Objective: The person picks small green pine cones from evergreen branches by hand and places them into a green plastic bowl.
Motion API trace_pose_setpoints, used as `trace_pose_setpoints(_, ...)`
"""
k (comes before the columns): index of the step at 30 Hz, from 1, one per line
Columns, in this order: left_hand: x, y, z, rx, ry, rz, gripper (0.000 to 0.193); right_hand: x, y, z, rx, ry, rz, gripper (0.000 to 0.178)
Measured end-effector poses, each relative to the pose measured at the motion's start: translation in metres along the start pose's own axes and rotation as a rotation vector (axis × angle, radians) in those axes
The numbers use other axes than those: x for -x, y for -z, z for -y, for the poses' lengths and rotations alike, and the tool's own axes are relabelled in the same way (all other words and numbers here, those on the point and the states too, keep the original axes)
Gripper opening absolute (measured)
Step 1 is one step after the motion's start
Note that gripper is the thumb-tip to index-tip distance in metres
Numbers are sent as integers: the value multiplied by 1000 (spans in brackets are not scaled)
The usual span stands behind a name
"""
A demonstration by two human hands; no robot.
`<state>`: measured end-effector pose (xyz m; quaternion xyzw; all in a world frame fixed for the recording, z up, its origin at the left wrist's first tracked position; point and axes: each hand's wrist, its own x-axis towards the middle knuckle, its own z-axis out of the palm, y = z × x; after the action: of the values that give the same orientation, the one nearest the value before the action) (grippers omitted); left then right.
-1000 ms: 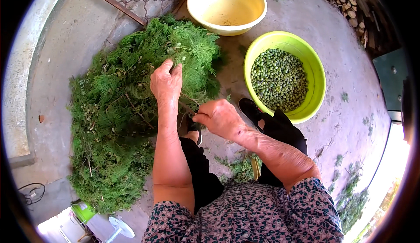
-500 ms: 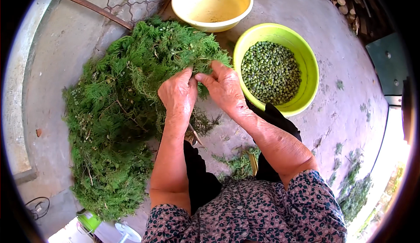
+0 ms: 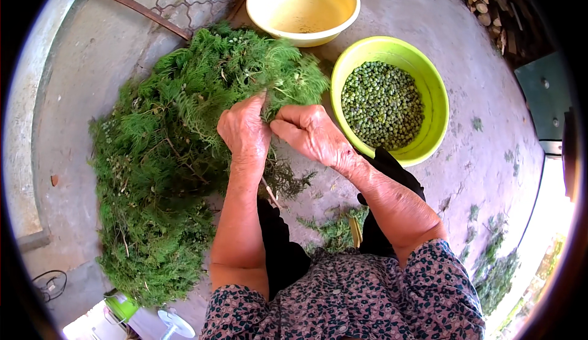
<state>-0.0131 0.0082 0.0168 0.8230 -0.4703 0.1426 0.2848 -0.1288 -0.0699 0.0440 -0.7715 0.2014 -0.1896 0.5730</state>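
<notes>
The left hand is closed round a leafy branch, its fingers curled into a narrow grip; a bare stem shows below that hand. The right hand lies just beside it, thumb and fingers drawn together in a pinch; from where I stand I cannot tell whether anything is held between them. The branch lies over the upper end of a large pile of cut greenery, its feathery foliage blurred beyond the fists.

Judged by its look, the branch is light: springy along the wood, soft and yielding in the foliage, scarcely slippery. The woody stem offers the firmest hold; the fine tips would probably bend or shed if gripped alone.

Right of the hands stands a lime-green basin, partly filled with small round green cones, which look firm and apt to roll. Beyond the pile is a cream basin with a few specks on its bottom. Loose clippings lie on the floor near the person's legs; stacked firewood occupies the far right corner.
</notes>
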Motion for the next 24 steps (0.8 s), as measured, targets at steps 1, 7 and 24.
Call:
trace_pose_setpoints(1, 0, 2, 1, -6, 18, 11, 21, 1, 2, 2, -1, 3, 3, 14)
trace_pose_setpoints(7, -4, 0, 23, -67, 180, -97, 10, 12, 15, 2, -733, -346, 278, 15)
trace_pose_setpoints(24, -4, 5, 4, 29, -227, -25, 13, -7, 4, -22, -204, -93, -251, 21)
